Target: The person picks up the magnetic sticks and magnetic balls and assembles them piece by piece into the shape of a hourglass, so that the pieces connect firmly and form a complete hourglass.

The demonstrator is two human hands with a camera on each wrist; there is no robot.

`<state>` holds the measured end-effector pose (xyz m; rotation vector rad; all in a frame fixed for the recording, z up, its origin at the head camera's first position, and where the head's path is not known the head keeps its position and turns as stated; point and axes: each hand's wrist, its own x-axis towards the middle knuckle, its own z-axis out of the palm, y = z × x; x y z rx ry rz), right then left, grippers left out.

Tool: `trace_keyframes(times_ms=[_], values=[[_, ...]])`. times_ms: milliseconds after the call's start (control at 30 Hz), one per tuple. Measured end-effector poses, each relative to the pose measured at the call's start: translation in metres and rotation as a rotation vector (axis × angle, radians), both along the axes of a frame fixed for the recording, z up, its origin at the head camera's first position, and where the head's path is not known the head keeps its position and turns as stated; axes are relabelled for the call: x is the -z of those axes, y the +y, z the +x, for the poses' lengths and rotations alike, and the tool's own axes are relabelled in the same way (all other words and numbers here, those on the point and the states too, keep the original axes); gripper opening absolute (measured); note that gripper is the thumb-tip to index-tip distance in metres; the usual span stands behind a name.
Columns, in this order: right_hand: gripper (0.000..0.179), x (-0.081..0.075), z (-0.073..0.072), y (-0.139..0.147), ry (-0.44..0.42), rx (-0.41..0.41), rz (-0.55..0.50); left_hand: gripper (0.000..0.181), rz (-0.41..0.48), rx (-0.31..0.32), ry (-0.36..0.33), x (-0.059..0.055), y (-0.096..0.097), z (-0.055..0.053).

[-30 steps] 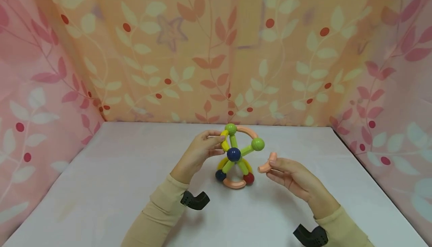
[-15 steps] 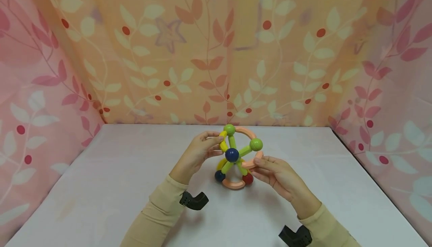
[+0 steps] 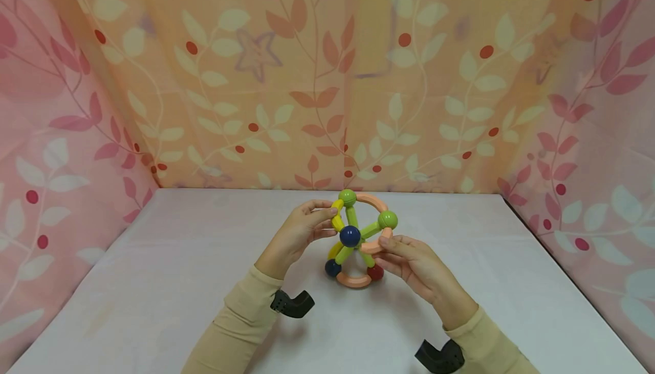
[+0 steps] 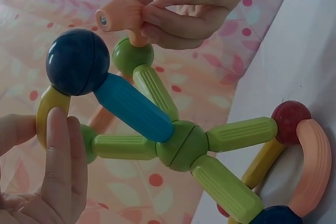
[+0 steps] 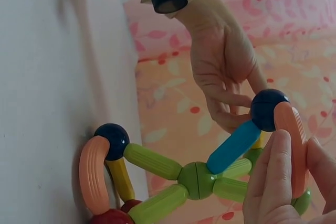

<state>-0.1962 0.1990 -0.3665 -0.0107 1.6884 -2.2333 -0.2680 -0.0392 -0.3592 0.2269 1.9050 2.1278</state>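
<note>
A magnetic ball-and-stick model stands on the table, with green sticks and a blue stick meeting at a central green ball. My left hand holds a yellow curved stick on its left side, joined to a navy ball. Between thumb and fingers, my right hand pinches an orange curved stick. In the left wrist view, one end of that stick meets a green ball; its other end, with a metal tip, appears apart from the navy ball.
The model's base has a red ball, a navy ball and an orange curved stick between them. A white-covered table lies below. Floral curtains stand behind and at both sides.
My right hand has moved left, bringing the orange curved stick from beside the model up to its green and navy balls. My left hand keeps its hold on the yellow stick.
</note>
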Motion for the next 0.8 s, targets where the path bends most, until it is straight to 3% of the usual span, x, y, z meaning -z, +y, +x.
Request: trace_keyframes(times_ms=[600, 800], values=[[0.026, 0.000, -0.002, -0.016, 0.021, 0.030, -0.007, 0.033, -0.013, 0.001, -0.012, 0.004, -0.006, -0.006], [0.020, -0.001, 0.000, -0.020, 0.021, 0.076, -0.015, 0.034, -0.031, 0.015, -0.001, 0.002, -0.007, -0.007]])
